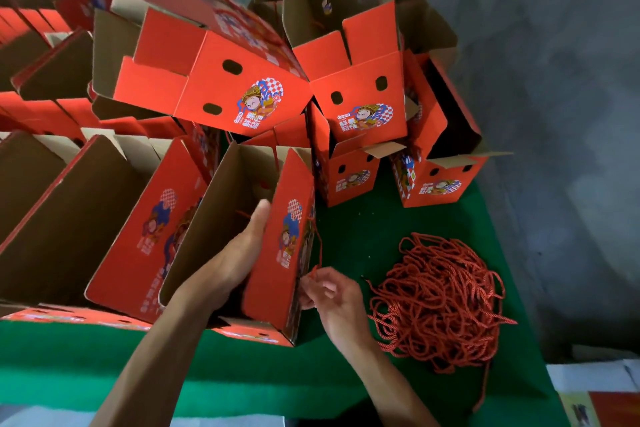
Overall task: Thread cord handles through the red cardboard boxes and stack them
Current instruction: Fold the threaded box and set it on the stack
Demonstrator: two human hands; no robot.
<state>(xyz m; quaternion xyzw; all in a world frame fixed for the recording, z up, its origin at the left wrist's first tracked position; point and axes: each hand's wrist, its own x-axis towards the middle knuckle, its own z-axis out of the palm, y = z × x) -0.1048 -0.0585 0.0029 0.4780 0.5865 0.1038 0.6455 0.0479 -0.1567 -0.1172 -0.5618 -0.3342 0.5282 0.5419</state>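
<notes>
Setting: a table covered in green cloth, seen from above, against a grey wall.
Box in hand: an open red cardboard box stands in the lower centre of the frame, its brown inside facing up and a cartoon print on its red side.
Left hand: the left hand reaches into the open top of this box, thumb lying along the red wall's top edge, the other fingers hidden inside; it grips that wall.
Right hand: the right hand sits just right of the box, thumb and fingers pinched together on a red cord.
Cord: the red cord runs up from the pinch along the box's right outer face.
Cord pile: a loose tangle of red cords lies on the cloth at right, near the right hand.
Stacked boxes: more red boxes are piled across the upper centre, tilted, with oval holes showing in their sides.
Left rows: open boxes fill the left side of the frame, packed side by side.
</notes>
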